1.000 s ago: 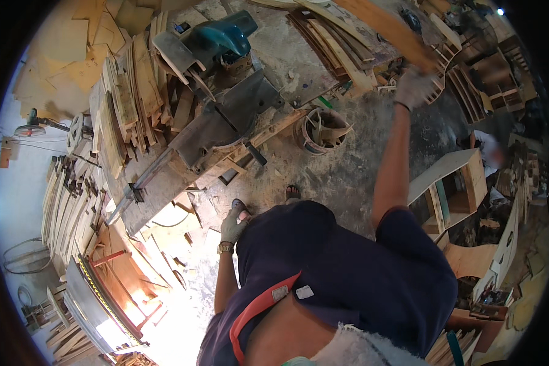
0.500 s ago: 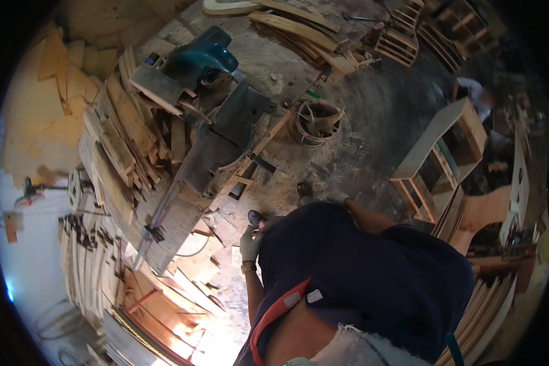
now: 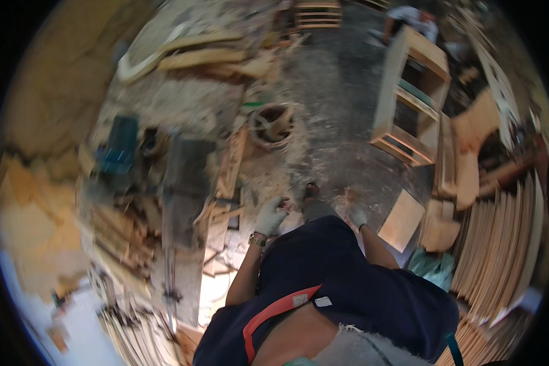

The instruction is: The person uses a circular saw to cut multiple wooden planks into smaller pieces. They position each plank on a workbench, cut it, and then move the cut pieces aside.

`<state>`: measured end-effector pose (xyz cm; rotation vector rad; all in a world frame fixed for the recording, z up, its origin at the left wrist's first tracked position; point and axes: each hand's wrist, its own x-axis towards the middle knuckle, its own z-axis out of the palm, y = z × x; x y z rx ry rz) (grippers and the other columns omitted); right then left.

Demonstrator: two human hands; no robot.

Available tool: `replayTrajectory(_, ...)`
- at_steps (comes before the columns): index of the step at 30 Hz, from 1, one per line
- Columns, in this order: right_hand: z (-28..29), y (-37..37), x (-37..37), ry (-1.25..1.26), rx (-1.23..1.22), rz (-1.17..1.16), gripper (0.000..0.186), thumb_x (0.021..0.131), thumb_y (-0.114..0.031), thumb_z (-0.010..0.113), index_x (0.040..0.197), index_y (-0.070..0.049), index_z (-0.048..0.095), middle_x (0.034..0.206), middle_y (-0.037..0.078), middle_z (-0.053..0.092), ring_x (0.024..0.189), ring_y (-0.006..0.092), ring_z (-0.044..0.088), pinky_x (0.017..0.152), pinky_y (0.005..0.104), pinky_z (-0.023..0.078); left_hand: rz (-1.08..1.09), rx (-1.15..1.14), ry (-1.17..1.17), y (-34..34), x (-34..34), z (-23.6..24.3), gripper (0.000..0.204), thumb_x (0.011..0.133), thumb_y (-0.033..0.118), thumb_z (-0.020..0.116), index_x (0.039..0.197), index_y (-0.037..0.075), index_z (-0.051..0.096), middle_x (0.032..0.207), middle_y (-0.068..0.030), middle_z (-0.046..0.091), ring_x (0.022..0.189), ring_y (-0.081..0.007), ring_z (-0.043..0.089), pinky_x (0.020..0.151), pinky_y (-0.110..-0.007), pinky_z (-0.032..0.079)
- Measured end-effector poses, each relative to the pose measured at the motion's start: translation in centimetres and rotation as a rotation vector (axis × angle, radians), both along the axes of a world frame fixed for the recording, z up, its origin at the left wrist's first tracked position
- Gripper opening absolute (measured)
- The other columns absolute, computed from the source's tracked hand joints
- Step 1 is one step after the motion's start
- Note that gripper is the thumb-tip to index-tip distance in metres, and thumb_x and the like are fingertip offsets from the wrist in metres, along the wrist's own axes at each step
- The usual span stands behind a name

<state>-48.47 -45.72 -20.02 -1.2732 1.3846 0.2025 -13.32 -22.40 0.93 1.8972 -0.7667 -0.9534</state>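
My left hand [image 3: 271, 218], in a pale glove with bare fingertips and a watch at its wrist, hangs in front of my body. Its fingers are loosely bent and apart, with nothing visible in them. On the other side my right hand [image 3: 356, 216], also gloved, hangs low beside my leg; its fingers are smeared and partly hidden. Neither hand touches a workpiece. To the left of my left hand stands a machine with a flat dark metal table [image 3: 188, 189] and a blue-green housing [image 3: 119, 144]. Wooden strips [image 3: 229, 213] lie along the machine's near side.
A bucket [image 3: 272, 126] of wood offcuts stands ahead. At the right are a wooden cabinet frame [image 3: 409, 100], a flat board [image 3: 402, 221] on the floor and a stack of upright panels [image 3: 497, 244]. Curved boards [image 3: 201, 58] lie far left. Another person [image 3: 412, 21] is behind the cabinet frame.
My view has turned right, so the machine sits farther left and the panels at the right show more. My left hand has come forward from my side; my right hand is now more visible.
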Motion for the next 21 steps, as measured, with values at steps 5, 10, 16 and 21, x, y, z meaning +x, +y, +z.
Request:
replayTrajectory(5,-1.4,6.4,-13.7,0.320,0.309,0.001,0.029,0.101,-0.027,0.054,0.116,-0.004,0.065,0.093,0.013,0.071,0.069,0.0221,0.069,0.057,0.0384,0.056,-0.041,-0.022,0.006,-9.8,0.4,-0.5,0.031,0.098,0.022,0.069,0.120,0.000,0.068,0.096,-0.0123,0.072,0.086,-0.0178,0.068,0.080,-0.032,0.055)
replayTrajectory(10,-2.1,3.8,-14.0,0.288,0.354,-0.158,0.031,0.100,-0.029,0.054,0.115,-0.004,0.065,0.092,0.014,0.072,0.068,0.0243,0.070,0.056,0.0402,0.057,-0.119,-0.065,0.070,-18.3,-0.1,0.6,0.030,0.101,0.022,0.068,0.121,-0.001,0.067,0.097,-0.0076,0.071,0.088,-0.0138,0.065,0.080,-0.029,0.052)
replayTrajectory(16,-3.7,-10.2,-6.8,0.177,0.138,-0.292,0.032,0.100,-0.031,0.055,0.116,-0.004,0.065,0.091,0.016,0.073,0.066,0.0262,0.071,0.055,0.0414,0.059,-0.237,-0.063,0.051,-24.5,0.9,0.9,0.039,0.099,0.026,0.070,0.126,-0.002,0.066,0.104,-0.0125,0.073,0.095,-0.0183,0.069,0.084,-0.033,0.054)
replayTrajectory(21,-3.2,-19.8,3.6,-0.018,-0.061,-0.158,0.031,0.100,-0.029,0.057,0.118,-0.004,0.064,0.094,0.017,0.074,0.067,0.0251,0.070,0.054,0.0401,0.058,-0.150,-0.111,-0.016,-27.8,4.1,1.7,0.041,0.097,0.030,0.072,0.125,0.000,0.067,0.107,-0.0153,0.075,0.097,-0.0221,0.073,0.083,-0.035,0.056)
